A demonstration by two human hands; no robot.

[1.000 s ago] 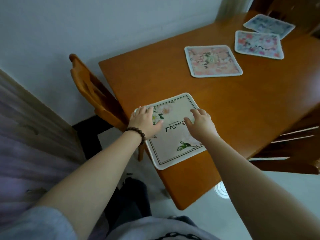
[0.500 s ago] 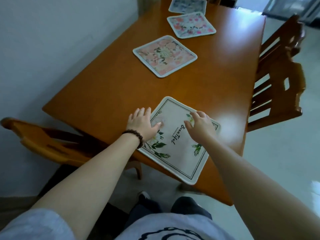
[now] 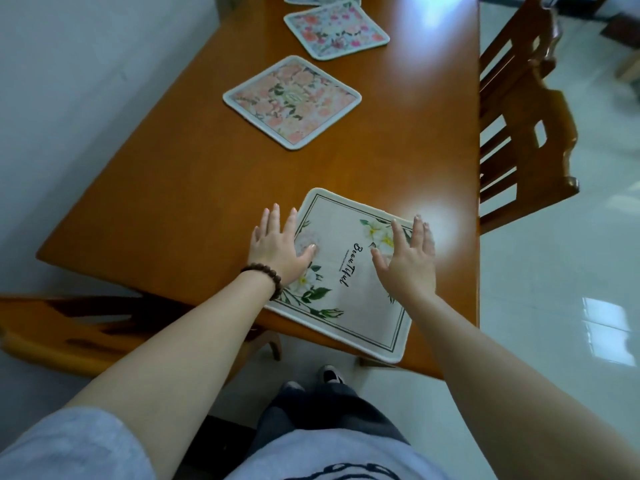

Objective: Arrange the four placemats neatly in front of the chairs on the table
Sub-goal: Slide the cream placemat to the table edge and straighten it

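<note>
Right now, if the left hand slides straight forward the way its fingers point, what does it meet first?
The left hand points up the orange wooden table. Bare tabletop comes first; then, probably, the square pink floral placemat, though the line may pass just beside it.

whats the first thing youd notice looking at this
Two bare hands, left hand and right hand, lie flat with fingers spread on a cream placemat that sits askew at the near edge of the orange wooden table. Further back, a pink floral placemat also sits askew.
</note>
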